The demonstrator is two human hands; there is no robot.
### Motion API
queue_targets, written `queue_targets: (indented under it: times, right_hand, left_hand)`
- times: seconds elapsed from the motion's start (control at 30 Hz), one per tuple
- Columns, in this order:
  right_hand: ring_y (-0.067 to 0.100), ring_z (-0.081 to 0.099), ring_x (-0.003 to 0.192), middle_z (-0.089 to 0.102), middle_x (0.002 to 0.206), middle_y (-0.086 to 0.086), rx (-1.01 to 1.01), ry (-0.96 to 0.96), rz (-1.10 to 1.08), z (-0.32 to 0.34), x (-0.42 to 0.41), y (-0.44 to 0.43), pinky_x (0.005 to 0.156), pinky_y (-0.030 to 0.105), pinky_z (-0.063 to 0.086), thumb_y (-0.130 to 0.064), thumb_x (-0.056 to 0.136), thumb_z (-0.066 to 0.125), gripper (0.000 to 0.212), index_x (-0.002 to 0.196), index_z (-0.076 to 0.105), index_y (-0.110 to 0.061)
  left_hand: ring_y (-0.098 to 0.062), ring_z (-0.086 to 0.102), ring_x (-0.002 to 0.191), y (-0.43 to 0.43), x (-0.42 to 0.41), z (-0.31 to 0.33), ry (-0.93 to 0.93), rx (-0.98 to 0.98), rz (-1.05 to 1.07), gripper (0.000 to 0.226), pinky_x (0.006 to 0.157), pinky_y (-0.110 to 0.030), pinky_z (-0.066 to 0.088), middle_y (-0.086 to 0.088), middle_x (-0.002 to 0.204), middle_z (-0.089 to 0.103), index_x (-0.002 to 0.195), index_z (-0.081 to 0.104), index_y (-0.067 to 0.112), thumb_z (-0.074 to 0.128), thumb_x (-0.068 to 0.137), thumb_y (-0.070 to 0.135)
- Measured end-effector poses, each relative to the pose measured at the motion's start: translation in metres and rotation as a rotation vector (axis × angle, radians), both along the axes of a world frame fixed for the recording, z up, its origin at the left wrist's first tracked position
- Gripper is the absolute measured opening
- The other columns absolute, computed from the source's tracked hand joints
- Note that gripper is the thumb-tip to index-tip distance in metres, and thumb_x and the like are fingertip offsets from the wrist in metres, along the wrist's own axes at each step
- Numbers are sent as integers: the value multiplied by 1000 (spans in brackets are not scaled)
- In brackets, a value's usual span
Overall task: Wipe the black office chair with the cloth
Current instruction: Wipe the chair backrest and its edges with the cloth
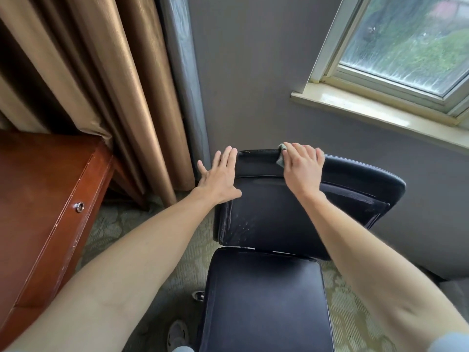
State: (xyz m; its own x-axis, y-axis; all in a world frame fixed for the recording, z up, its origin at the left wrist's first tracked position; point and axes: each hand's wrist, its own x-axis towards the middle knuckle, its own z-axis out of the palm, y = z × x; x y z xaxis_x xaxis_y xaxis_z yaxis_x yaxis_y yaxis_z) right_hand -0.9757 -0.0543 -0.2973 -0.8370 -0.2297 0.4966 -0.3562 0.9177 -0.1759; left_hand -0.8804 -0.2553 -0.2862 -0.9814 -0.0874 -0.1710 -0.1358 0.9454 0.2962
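The chair stands straight ahead of you at 12 o'clock, its seat nearest you and its backrest rising toward the wall. Your left hand lies flat on the backrest's upper left corner. The fingers are straight, with the little finger splayed toward 9 o'clock. Your right hand presses the cloth onto the backrest's top edge, fingers side by side over it. Only a grey-green corner shows, on the hand's 10 o'clock side.

The cloth looks soft, limp and light, so it is best held bunched under the flat palm rather than pinched. The chair's covering looks smooth and glossy, so the cloth will probably slide easily. The padding should give a little under pressure. A caster shows at 7 o'clock of the seat, so the chair may roll or swivel. Brace it at the backrest's top edge or side.

A desk sits at 9 o'clock and a curtain at 11.
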Motion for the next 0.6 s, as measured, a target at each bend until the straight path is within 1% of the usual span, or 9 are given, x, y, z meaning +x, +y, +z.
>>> queue_targets:
  times: [0.07, 0.17, 0.27, 0.37, 0.43, 0.47, 0.53, 0.6]
  right_hand:
    - [26, 52, 108, 64, 108, -9, -60, 12, -32, -6, 7, -22, 104, 44, 25, -34, 99, 36, 32, 115, 62, -26]
    - [26, 53, 106, 65, 106, -8, -94, 43, 52, -9, 20, -60, 103, 44, 27, -31, 97, 44, 27, 112, 65, -25]
    - [26, 54, 108, 65, 109, -5, -48, 39, 141, -9, 28, -70, 104, 46, 27, -31, 96, 43, 29, 115, 65, -26]
    - [26, 54, 110, 64, 115, -3, 19, 43, 188, -4, 26, -56, 103, 45, 30, -32, 99, 40, 31, 118, 64, -25]
    - [28, 54, 109, 62, 115, -2, 24, 65, 152, -2, 20, -37, 100, 43, 32, -31, 101, 40, 29, 118, 63, -23]
    - [30, 53, 112, 61, 118, -1, 10, 58, 112, -2, 17, -25, 100, 43, 31, -30, 101, 40, 29, 119, 61, -22]
    - [31, 46, 125, 57, 131, 2, -21, -15, 10, -2, 8, 6, 106, 42, 25, -31, 101, 36, 34, 126, 57, -21]
    - [29, 36, 136, 48, 143, 2, -38, -120, -100, -1, -2, 40, 112, 42, 17, -34, 103, 32, 39, 135, 51, -23]
  left_hand:
    - [-27, -8, 149, -1, 3, 0, -9, 13, 20, 115, 110, -71, 8, 4, 161, -19, 153, -14, 18, 72, 78, 29]
    - [-26, -9, 149, -8, 10, 0, -24, 8, 43, 117, 109, -70, 7, 7, 160, -21, 153, -16, 20, 74, 78, 29]
    - [-26, -8, 149, -9, 16, -2, -15, 0, 63, 118, 110, -71, 8, 8, 160, -22, 152, -17, 21, 74, 78, 32]
    - [-27, -6, 149, -2, 16, -3, -4, -14, 84, 115, 110, -72, 8, 8, 160, -21, 152, -17, 21, 71, 81, 42]
    - [-26, -3, 149, 2, 14, -3, 7, -19, 98, 113, 109, -72, 8, 9, 160, -20, 152, -17, 21, 66, 82, 51]
    - [-25, -1, 148, 3, 13, -3, 10, -25, 103, 112, 108, -72, 9, 9, 160, -19, 152, -16, 21, 64, 83, 55]
    - [-25, 0, 148, 5, 11, -3, 14, -51, 111, 110, 108, -73, 9, 8, 160, -17, 152, -14, 20, 62, 83, 58]
    - [-26, -3, 149, 7, 11, 0, 16, -95, 119, 110, 108, -73, 8, 5, 161, -16, 153, -13, 18, 61, 83, 59]
